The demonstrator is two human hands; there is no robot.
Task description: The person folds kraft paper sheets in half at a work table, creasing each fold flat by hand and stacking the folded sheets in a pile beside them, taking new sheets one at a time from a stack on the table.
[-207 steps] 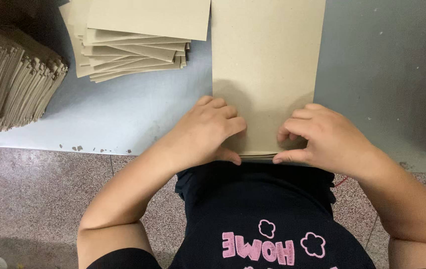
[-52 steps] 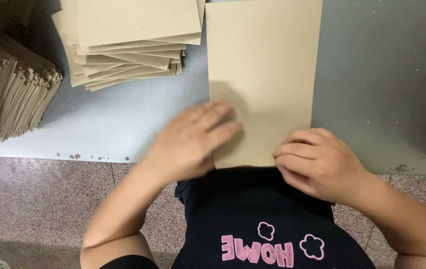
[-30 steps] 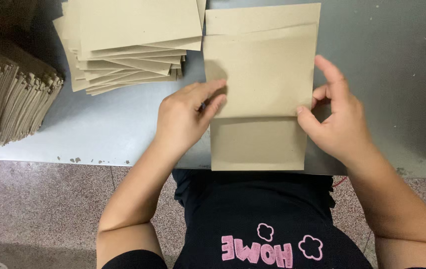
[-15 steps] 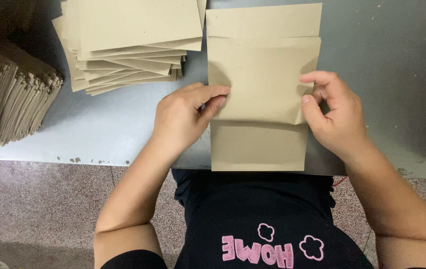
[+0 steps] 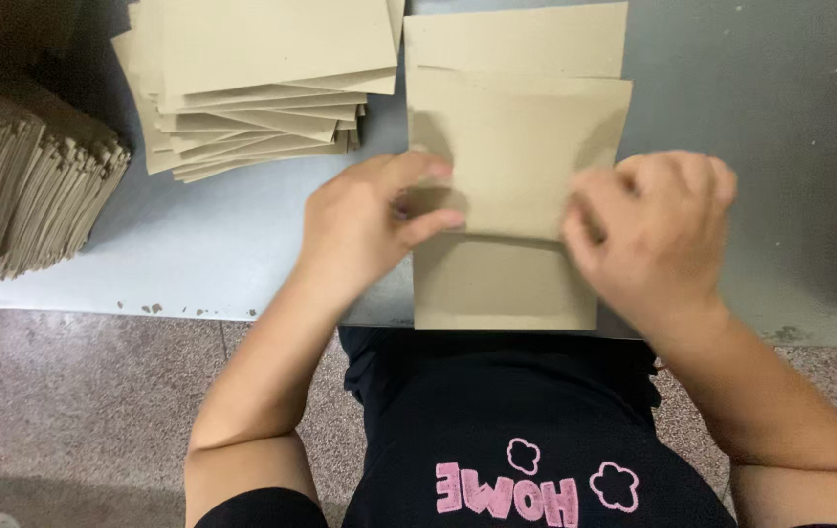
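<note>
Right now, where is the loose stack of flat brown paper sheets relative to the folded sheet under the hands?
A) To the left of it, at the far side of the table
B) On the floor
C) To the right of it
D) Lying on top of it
A: the loose stack of flat brown sheets lies on the grey table to the left of the folded sheet that both hands press.

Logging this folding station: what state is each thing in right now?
Brown paper sheet: folded over, lying flat on the grey table.
Left hand: pinching the fold's left edge.
Right hand: blurred, on the right edge.
Flat sheet stack: fanned, untidy.
Bundle: packed on edge.
</note>
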